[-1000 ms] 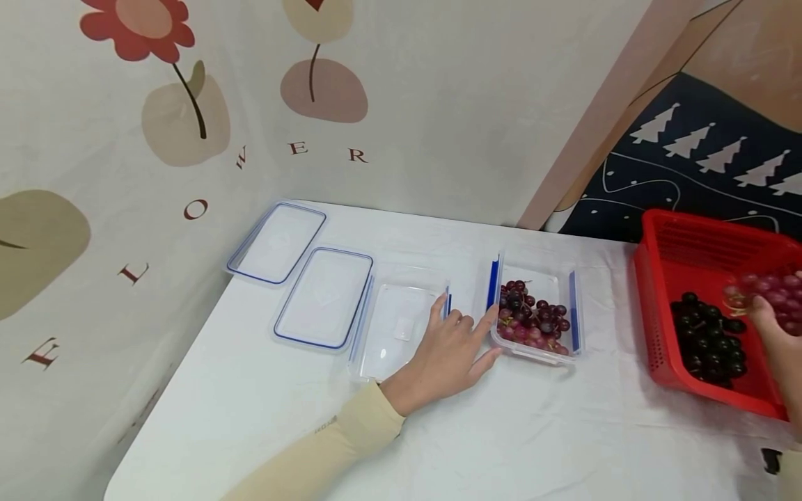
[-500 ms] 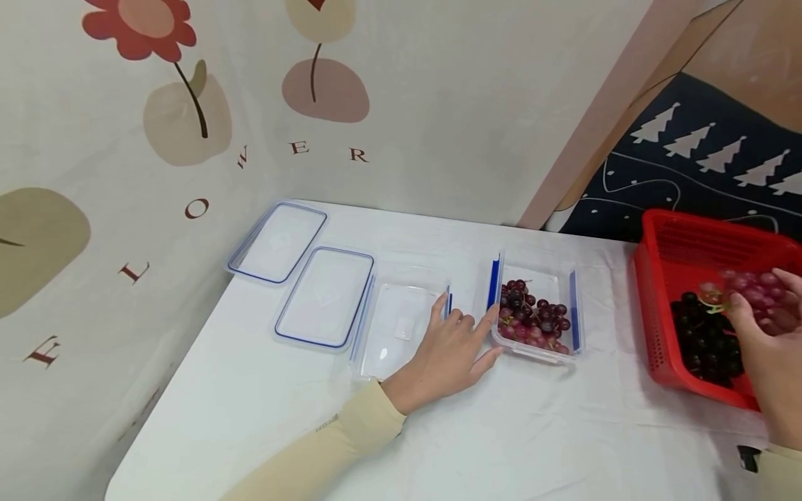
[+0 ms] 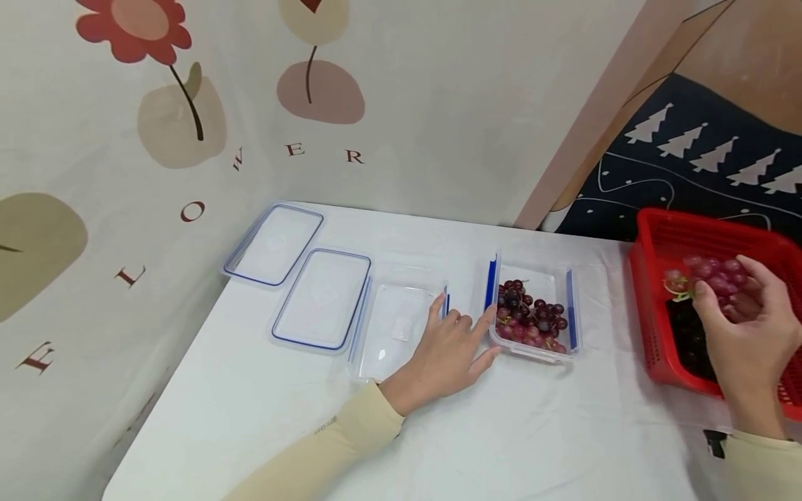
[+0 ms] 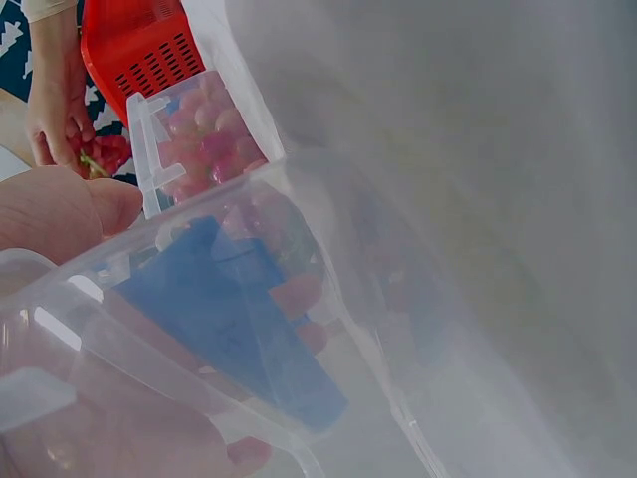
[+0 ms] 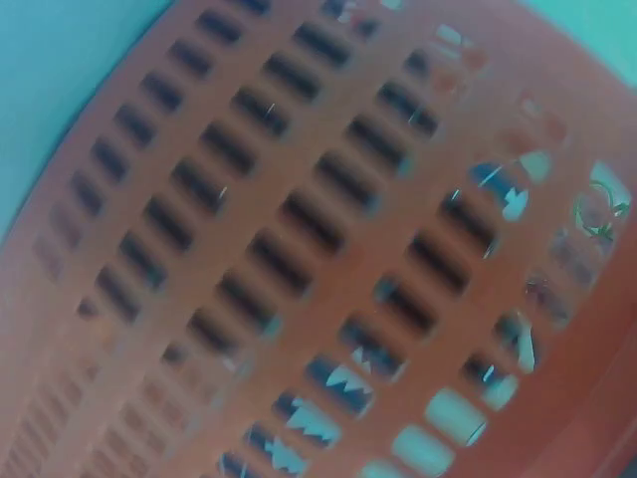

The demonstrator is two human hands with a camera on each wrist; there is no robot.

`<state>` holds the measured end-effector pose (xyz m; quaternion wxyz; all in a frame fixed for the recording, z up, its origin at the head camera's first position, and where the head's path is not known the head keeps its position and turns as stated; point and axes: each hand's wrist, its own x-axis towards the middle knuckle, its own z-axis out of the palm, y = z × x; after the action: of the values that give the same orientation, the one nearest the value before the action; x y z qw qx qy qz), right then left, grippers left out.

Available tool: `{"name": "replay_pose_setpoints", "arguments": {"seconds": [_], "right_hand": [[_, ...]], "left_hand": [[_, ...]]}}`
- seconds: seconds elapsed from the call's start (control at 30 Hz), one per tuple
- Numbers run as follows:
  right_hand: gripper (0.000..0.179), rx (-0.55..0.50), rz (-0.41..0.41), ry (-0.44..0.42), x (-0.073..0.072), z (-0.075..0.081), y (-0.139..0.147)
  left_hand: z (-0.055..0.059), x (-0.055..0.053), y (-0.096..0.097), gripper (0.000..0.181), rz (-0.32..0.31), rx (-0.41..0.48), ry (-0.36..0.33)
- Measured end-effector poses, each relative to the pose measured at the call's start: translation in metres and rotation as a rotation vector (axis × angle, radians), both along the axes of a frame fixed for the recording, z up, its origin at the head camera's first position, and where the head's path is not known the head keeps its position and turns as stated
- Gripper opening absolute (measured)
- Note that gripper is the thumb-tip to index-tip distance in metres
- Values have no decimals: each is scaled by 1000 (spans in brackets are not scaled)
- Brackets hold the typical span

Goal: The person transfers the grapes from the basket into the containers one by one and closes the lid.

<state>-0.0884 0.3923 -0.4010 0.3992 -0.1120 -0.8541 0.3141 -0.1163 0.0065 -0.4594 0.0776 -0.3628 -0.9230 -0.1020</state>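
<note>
My right hand (image 3: 748,334) holds a bunch of red grapes (image 3: 717,275) over the red basket (image 3: 651,334), the green stem end toward the left. Black grapes (image 3: 686,330) lie below in that basket, partly hidden by the hand. With fingers spread, my left hand (image 3: 438,358) reaches between two clear plastic containers. One finger is at the blue-flapped edge of the left container (image 3: 388,362); another touches the wall of the right container (image 3: 532,353). Dark and red grapes (image 3: 532,313) lie in the right container. In the left wrist view, a blue flap (image 4: 239,319) shows through the clear plastic.
Two clear lids with blue seals, a near lid (image 3: 322,299) and a far lid (image 3: 276,243), lie at the left of the white table (image 3: 489,445). A printed cloth wall (image 3: 438,139) rises behind the table. Slotted basket wall (image 5: 299,249) fills the right wrist view.
My right hand has moved left with the red grapes, from the basket's right side to above its left part. The left hand has stayed in place.
</note>
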Motion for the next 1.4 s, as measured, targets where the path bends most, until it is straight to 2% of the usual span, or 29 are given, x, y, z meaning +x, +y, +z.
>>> {"name": "replay_pose_setpoints", "arguments": {"seconds": [0.13,0.43,0.6,0.87,1.07,1.4], "right_hand": [[54,14,1,-4,-5,-3,-13],[58,-56,128,-25,-13,-4,-47],[60,-71,145,-62,-18,-7,-63],[62,-57,189,-87,-26,-17,-80],[60,-77,230,-102,-36,-17,-96],[58,-26,348,-139,-50,-25,-107]], "left_hand": [[-2,0,0,68,-7,2,12],[-2,0,-1,68,-12,1,34],[-3,0,-2,67,-9,1,27],[-2,1,-3,67,-5,-9,6],[-1,2,-4,67,-3,1,5],[2,3,-2,67,-8,-1,17]]}}
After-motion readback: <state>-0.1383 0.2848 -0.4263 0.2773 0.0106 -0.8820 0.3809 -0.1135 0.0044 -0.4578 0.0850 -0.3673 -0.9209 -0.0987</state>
